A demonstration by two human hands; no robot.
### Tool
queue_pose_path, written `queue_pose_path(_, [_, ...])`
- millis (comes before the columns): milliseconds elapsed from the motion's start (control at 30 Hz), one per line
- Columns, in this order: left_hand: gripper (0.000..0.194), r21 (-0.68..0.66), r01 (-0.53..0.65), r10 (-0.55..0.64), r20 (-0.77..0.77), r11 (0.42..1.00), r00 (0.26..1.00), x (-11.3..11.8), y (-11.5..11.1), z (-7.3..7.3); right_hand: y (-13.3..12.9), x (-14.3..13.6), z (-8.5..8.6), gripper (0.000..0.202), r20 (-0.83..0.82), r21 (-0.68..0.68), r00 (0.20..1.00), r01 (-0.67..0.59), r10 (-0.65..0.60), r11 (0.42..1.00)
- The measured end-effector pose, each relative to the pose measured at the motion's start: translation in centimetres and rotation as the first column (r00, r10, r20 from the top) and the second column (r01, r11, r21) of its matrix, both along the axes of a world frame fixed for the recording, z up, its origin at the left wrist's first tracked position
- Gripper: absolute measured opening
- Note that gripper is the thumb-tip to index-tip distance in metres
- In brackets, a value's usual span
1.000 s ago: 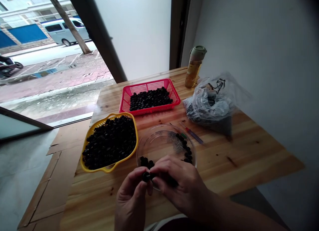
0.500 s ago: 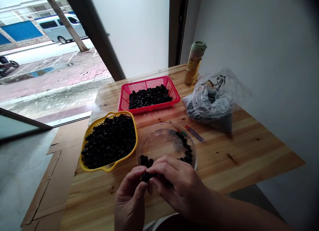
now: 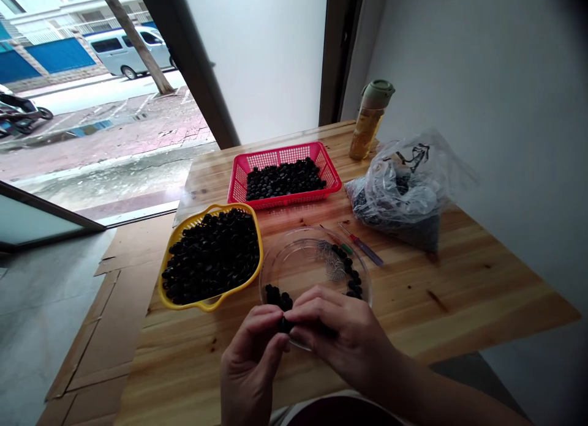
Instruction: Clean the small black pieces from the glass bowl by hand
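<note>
My left hand [image 3: 252,358] and my right hand [image 3: 342,334] meet at the near edge of a clear round tray [image 3: 263,268]. Between their fingertips both pinch a small black round part [image 3: 283,324], mostly covered by the fingers. Just beyond, a cluster of black parts [image 3: 278,296] sits in the tray's near left side. Along its right side runs a row of black round parts [image 3: 353,278], beside a heap of thin silvery metal pieces [image 3: 334,265]. A small green piece [image 3: 346,249] lies near the far right rim.
Left of the tray stands a yellow basket [image 3: 212,305] full of black parts. Behind is a red basket [image 3: 294,201] with black round pieces. A screwdriver [image 3: 367,251], a filled plastic bag [image 3: 399,199] and a drink bottle [image 3: 366,123] stand or lie to the right.
The whole view has shifted slightly, so things appear farther right. Both hands keep pinching the small black part, and the right fingers now cover more of it.
</note>
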State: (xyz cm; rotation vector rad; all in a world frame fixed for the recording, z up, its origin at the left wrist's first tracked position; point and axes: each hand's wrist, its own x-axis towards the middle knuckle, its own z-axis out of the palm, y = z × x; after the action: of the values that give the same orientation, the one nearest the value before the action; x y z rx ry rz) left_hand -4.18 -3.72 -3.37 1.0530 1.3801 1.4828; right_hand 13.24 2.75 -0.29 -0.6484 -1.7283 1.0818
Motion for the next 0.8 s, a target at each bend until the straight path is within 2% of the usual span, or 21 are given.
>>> queue_pose_path(67, [0.013, 0.008, 0.019, -0.019, 0.031, 1.000, 0.999, 0.2, 0.0, 0.2, 0.5, 0.3, -0.2, 0.006, -0.121, -0.236, 0.988, -0.118, 0.092, 0.965])
queue_pose_path(100, [0.013, 0.017, 0.031, -0.032, 0.048, 0.999, 0.998, 0.3, 0.0, 0.3, 0.7, 0.4, -0.3, 0.007, -0.200, -0.366, 0.971, -0.200, 0.133, 0.909])
queue_pose_path(167, [0.013, 0.034, 0.059, -0.062, 0.077, 0.998, 0.995, 0.6, 0.1, 0.6, 1.1, 0.5, -0.4, 0.015, -0.364, -0.566, 0.915, -0.366, 0.174, 0.739])
queue_pose_path(233, [0.012, 0.042, 0.073, -0.077, 0.095, 0.996, 0.993, 0.7, 0.1, 0.8, 1.4, 0.5, -0.4, 0.019, -0.470, -0.658, 0.866, -0.474, 0.174, 0.585])
queue_pose_path(300, [0.012, 0.040, 0.076, -0.080, 0.104, 0.996, 0.991, 0.8, 0.2, 0.9, 1.4, 0.5, -0.3, 0.022, -0.502, -0.695, 0.849, -0.508, 0.164, 0.508])
queue_pose_path(400, [0.012, 0.046, 0.083, -0.089, 0.137, 0.995, 0.987, 0.8, 0.3, 0.8, 1.4, 0.4, 0.3, 0.025, -0.486, -0.730, 0.861, -0.494, 0.149, 0.472])
queue_pose_path(567, [0.013, 0.016, 0.075, -0.076, 0.229, 0.997, 0.971, 0.9, 0.1, 0.1, 1.4, 0.3, 1.3, 0.034, -0.412, -0.769, 0.899, -0.430, 0.146, 0.474])
queue_pose_path(800, [0.012, -0.033, 0.032, -0.025, 0.208, 0.999, 0.978, 0.6, -0.2, -0.3, 1.8, 0.2, 0.9, 0.041, -0.415, -0.792, 0.893, -0.449, 0.175, 0.414])
